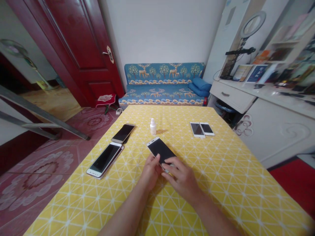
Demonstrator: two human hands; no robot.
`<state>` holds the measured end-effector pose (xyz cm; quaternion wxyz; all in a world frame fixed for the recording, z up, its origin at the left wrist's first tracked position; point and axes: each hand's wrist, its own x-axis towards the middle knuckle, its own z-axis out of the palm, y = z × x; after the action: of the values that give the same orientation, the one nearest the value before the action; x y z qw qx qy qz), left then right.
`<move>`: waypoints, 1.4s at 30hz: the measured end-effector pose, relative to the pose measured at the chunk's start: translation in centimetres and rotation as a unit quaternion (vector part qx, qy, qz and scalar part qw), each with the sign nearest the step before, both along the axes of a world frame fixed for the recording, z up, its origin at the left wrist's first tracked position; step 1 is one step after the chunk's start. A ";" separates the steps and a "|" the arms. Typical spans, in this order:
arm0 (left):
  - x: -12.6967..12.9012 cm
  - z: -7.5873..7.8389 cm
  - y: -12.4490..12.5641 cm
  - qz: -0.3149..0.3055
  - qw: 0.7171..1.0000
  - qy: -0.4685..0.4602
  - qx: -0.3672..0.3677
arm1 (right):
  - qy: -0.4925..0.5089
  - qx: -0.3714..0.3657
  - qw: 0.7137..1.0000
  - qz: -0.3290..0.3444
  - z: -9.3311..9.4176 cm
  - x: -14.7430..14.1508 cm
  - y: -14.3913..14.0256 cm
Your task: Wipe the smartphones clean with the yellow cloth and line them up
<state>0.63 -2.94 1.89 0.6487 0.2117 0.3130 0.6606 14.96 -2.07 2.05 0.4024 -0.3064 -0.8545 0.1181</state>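
A white-edged phone (pixel 160 149) with a dark screen lies on the yellow tablecloth (pixel 221 170) in the middle of the table. My left hand (pixel 150 172) grips the phone's near left edge. My right hand (pixel 181 177) rests on its near end, fingers on the screen. A small white bottle (pixel 153 127) stands just beyond the phone.
Two larger phones (pixel 105 159) (pixel 123 133) lie near the table's left edge. Two white phones (pixel 197 129) (pixel 207 128) lie side by side at the far right. A blue patterned sofa (pixel 163 86), a red door (pixel 81 46) and a white cabinet (pixel 275 127) surround the table.
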 end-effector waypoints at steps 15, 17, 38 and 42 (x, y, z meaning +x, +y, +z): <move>-0.3 -0.8 -0.1 -0.087 0.980 0.172 0.042 | 0.328 -0.523 0.786 -0.032 -0.8 2.4 2.2; -0.4 -0.9 0.0 -0.088 0.979 0.182 0.023 | 0.371 -0.516 0.769 -0.063 -0.6 3.8 2.8; -0.2 -1.1 0.6 -0.064 0.984 0.160 -0.035 | 0.470 -0.359 0.694 -0.410 -2.7 18.7 7.2; -0.2 -1.2 0.7 -0.058 0.985 0.159 -0.037 | 0.460 -0.338 0.708 -0.416 -3.5 19.5 8.2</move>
<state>0.41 -2.28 0.69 0.6355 0.3078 0.4237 0.5673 34.48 6.09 -1.47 0.6232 -0.6542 -0.2526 0.3463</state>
